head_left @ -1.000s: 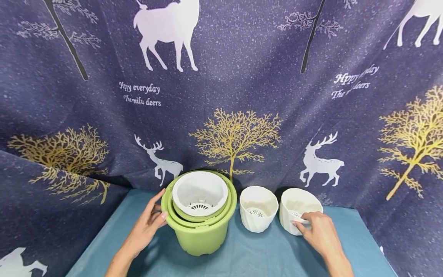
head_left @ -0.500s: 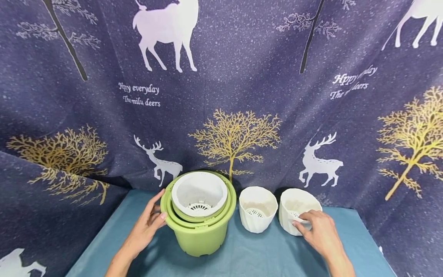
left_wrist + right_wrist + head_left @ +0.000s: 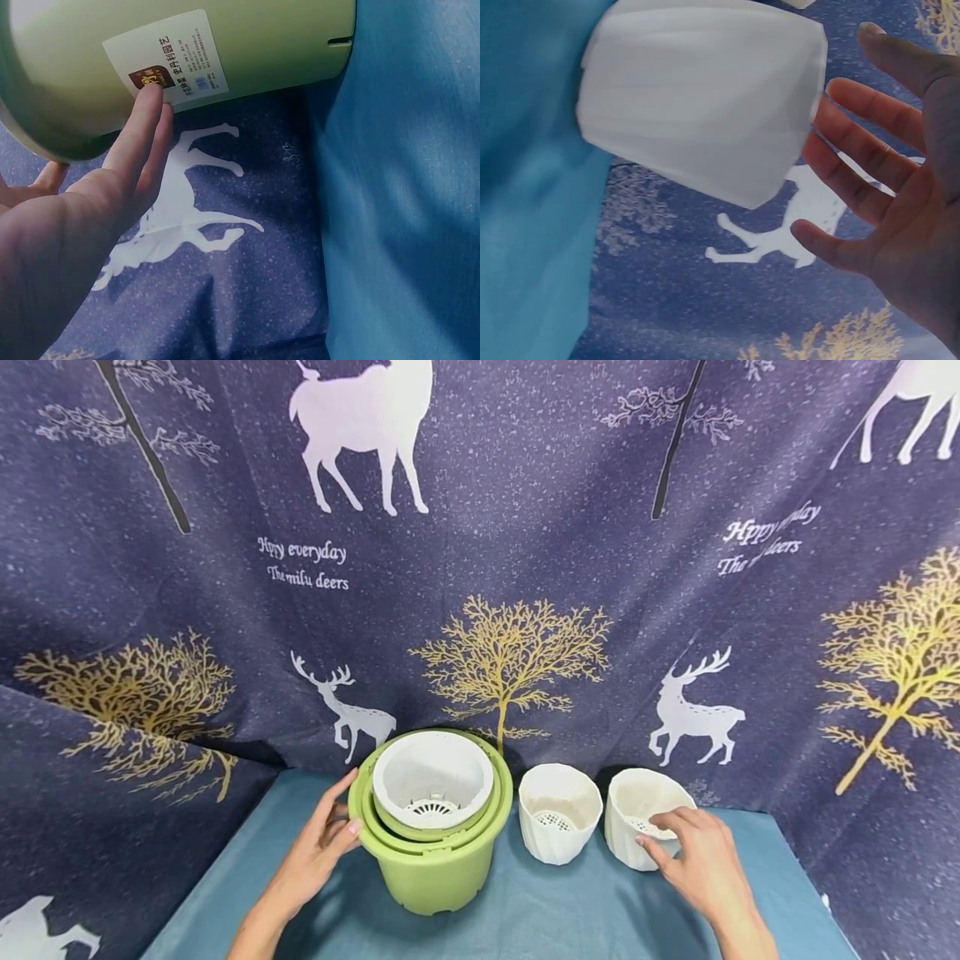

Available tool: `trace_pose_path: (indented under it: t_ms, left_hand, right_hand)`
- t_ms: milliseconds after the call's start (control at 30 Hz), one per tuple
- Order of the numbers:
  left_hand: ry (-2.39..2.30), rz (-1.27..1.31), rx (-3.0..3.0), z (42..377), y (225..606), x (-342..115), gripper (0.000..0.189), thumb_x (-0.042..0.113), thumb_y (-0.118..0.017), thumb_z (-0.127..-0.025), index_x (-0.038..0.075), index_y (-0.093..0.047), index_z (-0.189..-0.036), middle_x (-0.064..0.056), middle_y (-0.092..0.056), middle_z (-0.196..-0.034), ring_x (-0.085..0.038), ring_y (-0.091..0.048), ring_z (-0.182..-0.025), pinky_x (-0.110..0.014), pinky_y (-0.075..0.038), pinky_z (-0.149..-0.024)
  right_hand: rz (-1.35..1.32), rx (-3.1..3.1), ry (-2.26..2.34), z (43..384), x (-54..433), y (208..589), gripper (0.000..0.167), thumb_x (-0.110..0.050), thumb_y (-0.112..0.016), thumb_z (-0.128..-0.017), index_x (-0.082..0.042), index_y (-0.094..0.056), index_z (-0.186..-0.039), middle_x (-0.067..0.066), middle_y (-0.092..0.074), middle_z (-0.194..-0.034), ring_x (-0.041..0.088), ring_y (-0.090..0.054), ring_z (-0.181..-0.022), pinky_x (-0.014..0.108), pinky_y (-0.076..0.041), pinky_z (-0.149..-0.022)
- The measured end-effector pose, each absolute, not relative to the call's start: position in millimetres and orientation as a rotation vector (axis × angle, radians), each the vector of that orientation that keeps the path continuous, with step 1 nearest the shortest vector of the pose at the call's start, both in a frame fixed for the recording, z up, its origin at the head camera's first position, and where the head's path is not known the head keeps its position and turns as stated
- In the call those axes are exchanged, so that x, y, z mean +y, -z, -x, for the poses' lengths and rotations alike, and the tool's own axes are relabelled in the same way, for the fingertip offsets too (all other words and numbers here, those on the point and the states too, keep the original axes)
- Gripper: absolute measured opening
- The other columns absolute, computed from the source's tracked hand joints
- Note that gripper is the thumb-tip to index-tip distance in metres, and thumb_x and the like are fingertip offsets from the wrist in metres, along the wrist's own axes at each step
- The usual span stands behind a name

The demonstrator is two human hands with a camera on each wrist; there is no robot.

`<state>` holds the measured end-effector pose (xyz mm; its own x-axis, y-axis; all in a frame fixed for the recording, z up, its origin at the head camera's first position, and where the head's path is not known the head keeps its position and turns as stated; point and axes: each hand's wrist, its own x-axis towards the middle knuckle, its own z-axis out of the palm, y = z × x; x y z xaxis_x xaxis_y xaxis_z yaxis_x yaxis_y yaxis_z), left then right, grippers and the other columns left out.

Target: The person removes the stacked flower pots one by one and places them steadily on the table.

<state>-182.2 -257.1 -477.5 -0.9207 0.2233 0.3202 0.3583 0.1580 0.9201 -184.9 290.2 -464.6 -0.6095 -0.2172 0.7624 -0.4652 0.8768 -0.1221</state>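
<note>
A green plastic flower pot [image 3: 437,887] stands on the cloth, with a smaller green pot and a white pot [image 3: 435,772] nested inside. My left hand [image 3: 309,856] rests against its left side; in the left wrist view, straight fingers [image 3: 135,135] touch the label [image 3: 169,60]. To the right stand two white fluted pots with perforated bottoms, a middle pot [image 3: 557,843] and a right pot [image 3: 626,839]. Around the right pot's near right rim, my right hand [image 3: 708,864] has its thumb and fingers spread. In the right wrist view, the fingertips are right at the rim, thumb apart.
A blue-green cloth [image 3: 555,918] covers the table. Close behind the pots hangs a dark blue curtain [image 3: 517,543] printed with deer and trees, which also closes off both sides.
My right hand has let go of the right white pot's rim; its thumb and fingers have parted and moved slightly right. The left hand and all the pots have stayed in place.
</note>
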Motion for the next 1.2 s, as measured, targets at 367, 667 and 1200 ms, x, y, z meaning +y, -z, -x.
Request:
trace_pose_path:
  t_ms: [367,667,1200]
  left_hand:
    - [1.876,0.583,-2.309,182.3,476.3,-256.9,0.068,0.009,-0.05,-0.114,0.026,-0.019,-0.172,-0.025,-0.055,-0.128,-0.018,-0.07,-0.112,-0.028,-0.061,-0.095]
    - [1.865,0.584,-2.301,180.7,475.4,-255.5,0.067,0.008,-0.05,-0.113,0.018,-0.018,-0.172,-0.024,-0.056,-0.126,-0.017,-0.071,-0.11,-0.027,-0.061,-0.094]
    - [1.879,0.586,-2.299,183.0,477.4,-257.2,0.068,0.008,-0.051,-0.113,0.016,-0.017,-0.172,-0.024,-0.055,-0.127,-0.017,-0.07,-0.112,-0.028,-0.061,-0.095]
  right_hand:
    - [-0.597,-2.153,-0.394,178.7,282.3,446.8,0.03,-0.023,-0.091,-0.069,-0.012,-0.079,-0.094,-0.002,-0.073,-0.092,0.024,-0.064,-0.08,0.045,-0.045,-0.08]
    - [-0.633,-2.148,-0.438,172.2,270.8,436.1,0.03,-0.022,-0.092,-0.069,-0.014,-0.078,-0.095,-0.002,-0.071,-0.094,0.025,-0.064,-0.084,0.044,-0.045,-0.081]
    - [-0.751,-2.086,-0.55,168.8,247.6,422.5,0.052,-0.059,-0.058,-0.105,-0.012,-0.079,-0.098,-0.001,-0.071,-0.098,0.024,-0.063,-0.088,0.039,-0.043,-0.085]
